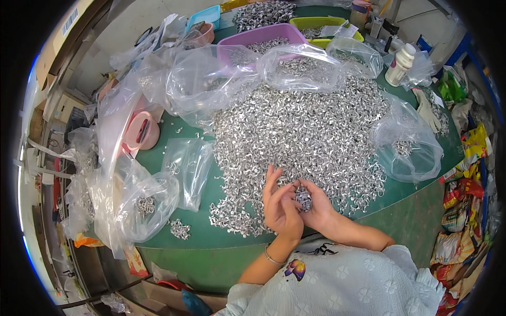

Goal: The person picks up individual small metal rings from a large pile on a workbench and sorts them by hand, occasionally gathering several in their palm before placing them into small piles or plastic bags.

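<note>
A wide heap of small, shiny, curved metal pieces [295, 126] covers the middle of the green table. At its near edge my two hands meet, fingertips close together. My right hand [321, 211] is cupped with fingers curled around a small clump of metal pieces [303, 199], which look darker than the heap. My left hand [283, 210] is just beside it, fingers raised and apart, thumb toward the clump. I see nothing clearly held in the left hand, though its inner fingertips are partly hidden.
Clear plastic bags [211, 79] lie along the heap's far side, and another bag [414, 142] at its right. Behind stand a purple basin [226, 41], a green basin [316, 22] and a white bottle [400, 66]. A pink cup [150, 138] and flat bag [190, 168] are left.
</note>
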The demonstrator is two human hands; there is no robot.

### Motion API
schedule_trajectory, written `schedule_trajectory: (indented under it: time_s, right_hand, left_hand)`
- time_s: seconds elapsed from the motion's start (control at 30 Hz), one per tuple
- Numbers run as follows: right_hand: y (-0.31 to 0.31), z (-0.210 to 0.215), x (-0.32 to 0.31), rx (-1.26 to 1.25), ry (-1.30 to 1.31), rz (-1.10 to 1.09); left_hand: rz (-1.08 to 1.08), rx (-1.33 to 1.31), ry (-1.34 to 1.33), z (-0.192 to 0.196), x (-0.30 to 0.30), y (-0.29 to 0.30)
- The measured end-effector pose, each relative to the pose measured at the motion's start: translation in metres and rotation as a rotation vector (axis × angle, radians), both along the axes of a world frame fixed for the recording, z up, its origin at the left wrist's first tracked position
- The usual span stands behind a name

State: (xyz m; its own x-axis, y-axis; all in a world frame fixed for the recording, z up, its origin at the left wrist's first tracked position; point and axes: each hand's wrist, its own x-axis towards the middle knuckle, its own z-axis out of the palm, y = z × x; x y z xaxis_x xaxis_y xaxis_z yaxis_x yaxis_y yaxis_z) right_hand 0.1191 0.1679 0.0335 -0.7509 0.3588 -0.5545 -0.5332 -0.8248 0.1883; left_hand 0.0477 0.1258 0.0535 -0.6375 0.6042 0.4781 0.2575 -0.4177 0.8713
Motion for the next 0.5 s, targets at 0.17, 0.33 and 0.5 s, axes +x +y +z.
schedule_trajectory:
  time_s: [0.17, 0.33, 0.5]
  right_hand:
    - [0.023, 0.026, 0.000, 0.070, 0.014, -0.007]
    - [0.066, 0.043, 0.005, 0.128, 0.078, -0.098]
    - [0.136, 0.079, -0.011, 0.183, 0.165, -0.138]
  left_hand:
    - [0.054, 0.075, -0.097, -0.009, -0.002, -0.002]
    - [0.042, -0.013, -0.112, -0.018, -0.007, -0.014]
    - [0.042, -0.080, -0.091, -0.028, -0.015, -0.026]
